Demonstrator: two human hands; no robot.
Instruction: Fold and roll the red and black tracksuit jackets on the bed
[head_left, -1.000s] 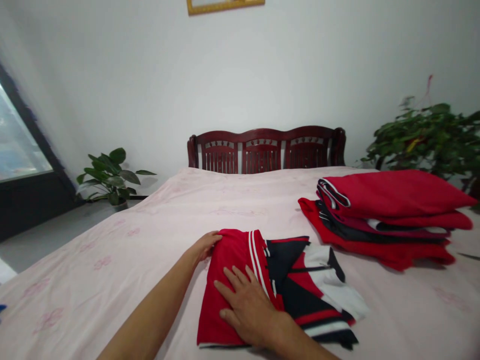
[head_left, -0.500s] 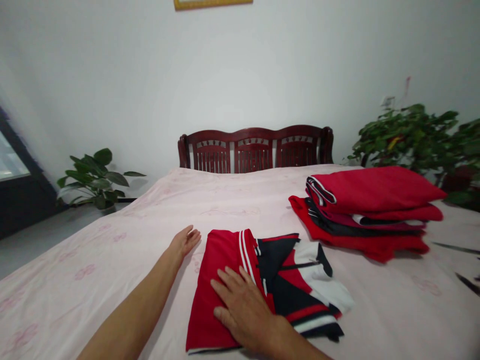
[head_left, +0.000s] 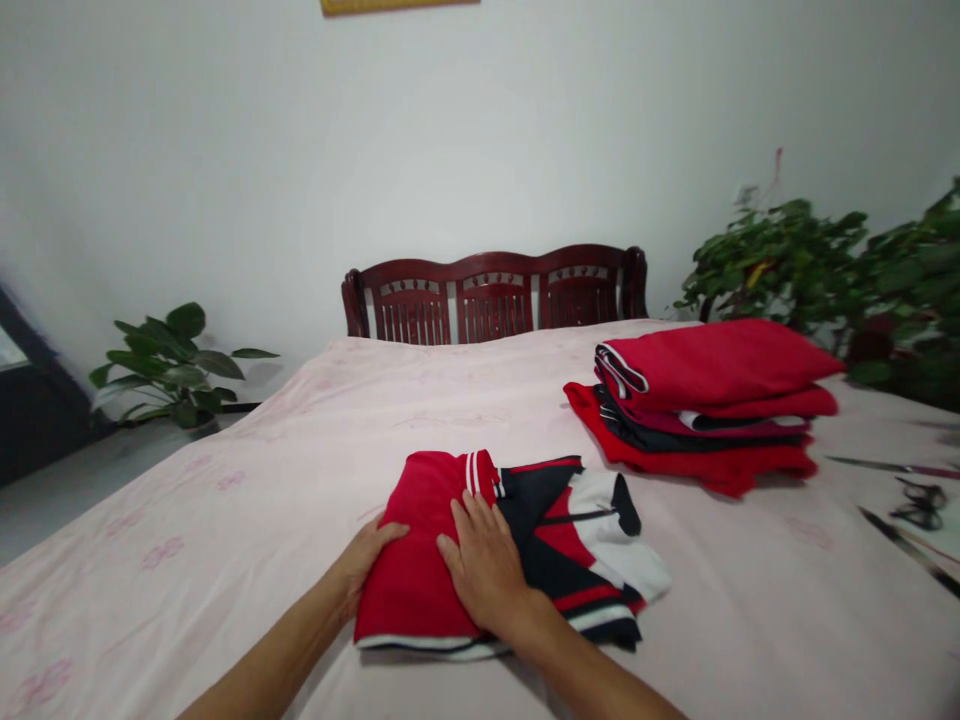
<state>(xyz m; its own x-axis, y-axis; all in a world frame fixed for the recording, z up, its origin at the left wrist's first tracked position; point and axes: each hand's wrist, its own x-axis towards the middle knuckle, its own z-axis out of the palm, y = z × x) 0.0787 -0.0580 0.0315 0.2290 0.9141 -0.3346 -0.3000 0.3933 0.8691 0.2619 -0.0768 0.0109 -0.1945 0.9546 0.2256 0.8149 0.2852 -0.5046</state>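
A partly folded red, navy and white sports jacket [head_left: 420, 590] lies on the bed in front of me, with white stripes on its red part. At its left edge is my left hand [head_left: 367, 560], thumb on top of the cloth and the fingers mostly hidden beside or under the edge. My right hand [head_left: 487, 560] lies flat on the middle of the jacket, fingers stretched out and pointing away from me. The navy and white part spreads out to the right of that hand.
A stack of folded red and dark clothes [head_left: 720, 370] sits at the right on the pink flowered bedsheet [head_left: 247, 540]. Long thin dark items [head_left: 907, 545] lie at the right edge, by black-framed glasses [head_left: 921, 503]. Beyond stand a wooden backrest [head_left: 495, 295] and potted plants [head_left: 176, 365].
My left hand has come from the bare sheet onto the jacket's left edge. My right hand still lies on the jacket, nearer its white stripes. The view has shifted slightly right.
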